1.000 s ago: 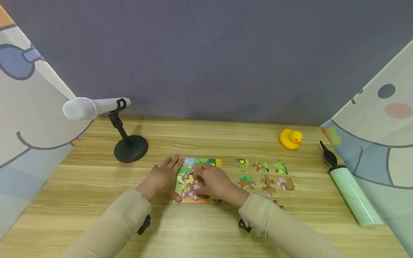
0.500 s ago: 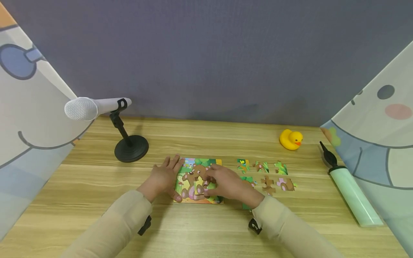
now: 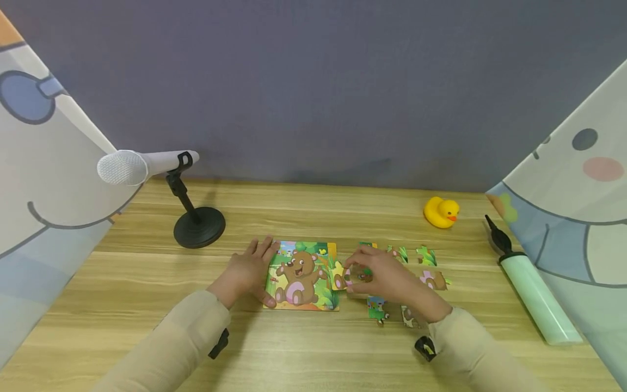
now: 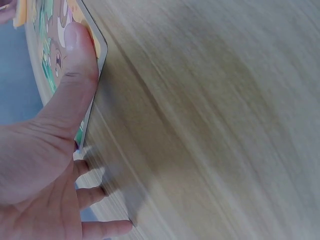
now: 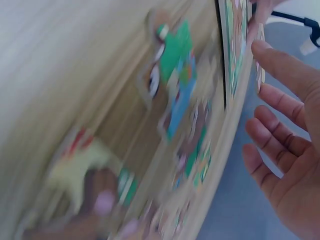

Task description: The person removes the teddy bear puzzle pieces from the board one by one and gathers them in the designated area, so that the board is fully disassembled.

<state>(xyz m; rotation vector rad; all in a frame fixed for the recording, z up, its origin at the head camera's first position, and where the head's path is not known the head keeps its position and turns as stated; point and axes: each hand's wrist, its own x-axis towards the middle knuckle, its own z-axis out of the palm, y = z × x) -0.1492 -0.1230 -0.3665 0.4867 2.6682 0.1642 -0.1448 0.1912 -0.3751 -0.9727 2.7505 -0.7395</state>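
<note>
A puzzle board (image 3: 299, 280) with a smiling brown bear lies flat on the table. My left hand (image 3: 247, 275) rests along its left side, fingers spread; in the left wrist view the thumb (image 4: 80, 70) lies on the board's face near a corner. Just off the board's right edge, my right hand (image 3: 379, 275) pinches a yellow and brown jigsaw piece (image 3: 339, 276) between thumb and fingers. The right wrist view shows this piece (image 5: 260, 60) edge-on. Several loose jigsaw pieces, among them a green and brown one (image 3: 427, 256), lie around and partly beneath the right hand.
A white microphone (image 3: 147, 165) on a black round stand (image 3: 199, 227) stands at the back left. At the back right sits a yellow rubber duck (image 3: 441, 212). A pale green hand pump (image 3: 539, 296) lies along the right side. A grey panel (image 3: 313, 98) rises behind the table.
My right hand has moved right with the pinched piece, from over the board to beyond its right edge. The whole bear picture is uncovered. The left hand stays in place.
</note>
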